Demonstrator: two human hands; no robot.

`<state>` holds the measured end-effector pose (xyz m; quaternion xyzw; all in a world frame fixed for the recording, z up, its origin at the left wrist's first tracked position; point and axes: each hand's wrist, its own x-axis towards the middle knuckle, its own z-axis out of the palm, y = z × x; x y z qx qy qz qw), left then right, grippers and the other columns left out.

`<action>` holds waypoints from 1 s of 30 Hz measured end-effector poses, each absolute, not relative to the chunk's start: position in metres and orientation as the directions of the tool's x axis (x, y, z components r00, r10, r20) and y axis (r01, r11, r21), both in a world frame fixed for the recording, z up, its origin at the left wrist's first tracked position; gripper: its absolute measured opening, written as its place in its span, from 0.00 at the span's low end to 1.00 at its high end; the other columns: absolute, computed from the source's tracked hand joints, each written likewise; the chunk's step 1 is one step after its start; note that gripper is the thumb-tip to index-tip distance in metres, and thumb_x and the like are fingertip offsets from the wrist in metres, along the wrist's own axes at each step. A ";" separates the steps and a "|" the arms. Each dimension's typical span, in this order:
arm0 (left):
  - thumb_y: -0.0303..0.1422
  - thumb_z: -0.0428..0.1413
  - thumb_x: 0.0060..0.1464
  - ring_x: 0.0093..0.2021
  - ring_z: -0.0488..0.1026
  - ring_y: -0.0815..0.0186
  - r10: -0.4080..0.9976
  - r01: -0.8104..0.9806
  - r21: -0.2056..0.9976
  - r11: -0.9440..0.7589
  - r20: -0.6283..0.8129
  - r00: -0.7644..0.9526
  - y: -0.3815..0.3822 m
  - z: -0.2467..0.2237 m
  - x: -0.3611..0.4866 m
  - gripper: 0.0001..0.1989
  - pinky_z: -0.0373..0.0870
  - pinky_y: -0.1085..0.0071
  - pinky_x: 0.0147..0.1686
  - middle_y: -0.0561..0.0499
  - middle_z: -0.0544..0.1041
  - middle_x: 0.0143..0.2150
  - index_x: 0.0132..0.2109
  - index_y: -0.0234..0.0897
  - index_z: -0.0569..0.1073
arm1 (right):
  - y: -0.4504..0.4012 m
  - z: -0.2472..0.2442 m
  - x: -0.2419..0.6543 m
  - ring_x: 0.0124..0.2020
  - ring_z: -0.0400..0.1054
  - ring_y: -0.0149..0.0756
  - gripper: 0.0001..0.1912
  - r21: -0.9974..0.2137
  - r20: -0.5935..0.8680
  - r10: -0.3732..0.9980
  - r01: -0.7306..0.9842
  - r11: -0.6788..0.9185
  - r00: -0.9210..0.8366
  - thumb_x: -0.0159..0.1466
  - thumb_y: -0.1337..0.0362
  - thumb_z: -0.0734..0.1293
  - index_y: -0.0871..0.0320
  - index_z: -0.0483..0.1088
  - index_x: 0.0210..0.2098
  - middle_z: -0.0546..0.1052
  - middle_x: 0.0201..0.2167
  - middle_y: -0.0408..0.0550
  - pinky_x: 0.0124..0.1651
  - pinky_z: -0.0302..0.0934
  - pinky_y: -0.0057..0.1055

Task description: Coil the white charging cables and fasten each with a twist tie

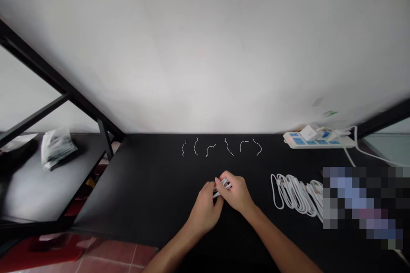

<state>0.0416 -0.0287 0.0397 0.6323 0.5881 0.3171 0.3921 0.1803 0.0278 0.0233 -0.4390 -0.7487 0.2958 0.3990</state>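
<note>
Filling the far side: a plain grey-white wall point(205, 51). Before it, a wide matte-black table point(144, 196), its far edge against the wall. Farther left, a second dark table point(35, 187) behind a black metal frame point(41, 72); red tiled floor point(109, 256) shows at near left.

Both bare hands meet over the near middle of the black table. Left hand point(206, 209): fingers curled in, gripping the left end of the bundle. Right hand point(236, 191): thumb and fingers pinching the right part of the same bundle. The hands nearly touch.

Right side, near: a row of coiled white cables point(296, 194), leaning loop on loop; its right end runs into a pixelated patch, contents unreadable. Far right, by the wall: a long white power strip with blue sockets point(294, 141), small red light at its left end, a white block-shaped plug adapter point(310, 132) seated on it.

On the left table, a stack of clear plastic packets point(57, 147).

Held between the hands: a small bundle of folded white cable point(222, 188), mostly covered by fingers.

Smallest: six thin, bent white ties point(195, 147), set apart in a loose row beyond the hands, toward the wall.
</note>
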 end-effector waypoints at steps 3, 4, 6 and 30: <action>0.30 0.50 0.67 0.44 0.77 0.56 0.975 0.701 0.712 -0.050 -0.118 0.189 -0.029 0.041 0.039 0.08 0.71 0.65 0.42 0.44 0.78 0.46 0.50 0.36 0.70 | 0.027 0.022 0.182 0.16 0.61 0.26 0.14 -0.767 0.392 0.885 0.442 0.464 -0.249 0.67 0.62 0.65 0.55 0.62 0.25 0.66 0.16 0.36 0.23 0.54 0.24; 0.32 0.49 0.68 0.44 0.77 0.55 0.968 0.780 0.623 -0.064 -0.151 0.201 -0.029 0.041 0.038 0.09 0.71 0.65 0.40 0.43 0.78 0.46 0.52 0.36 0.70 | 0.026 0.022 0.182 0.16 0.61 0.26 0.14 -0.755 0.410 0.880 0.452 0.474 -0.239 0.67 0.63 0.64 0.55 0.62 0.25 0.66 0.16 0.36 0.23 0.54 0.24; 0.34 0.46 0.70 0.42 0.78 0.54 0.957 0.888 0.450 -0.097 -0.202 0.207 -0.028 0.042 0.036 0.12 0.71 0.66 0.37 0.43 0.78 0.46 0.53 0.36 0.70 | 0.025 0.021 0.181 0.16 0.60 0.26 0.14 -0.737 0.441 0.869 0.461 0.494 -0.226 0.67 0.64 0.64 0.55 0.62 0.24 0.66 0.16 0.37 0.22 0.54 0.24; 0.49 0.44 0.69 0.28 0.62 0.68 0.999 0.329 0.943 0.051 -0.047 -0.019 -0.028 0.026 -0.048 0.20 0.61 0.71 0.30 0.55 0.64 0.29 0.37 0.39 0.65 | 0.066 0.055 0.140 0.26 0.69 0.33 0.13 -0.726 0.236 0.885 0.532 0.435 -0.402 0.73 0.56 0.58 0.55 0.71 0.43 0.73 0.23 0.40 0.33 0.59 0.29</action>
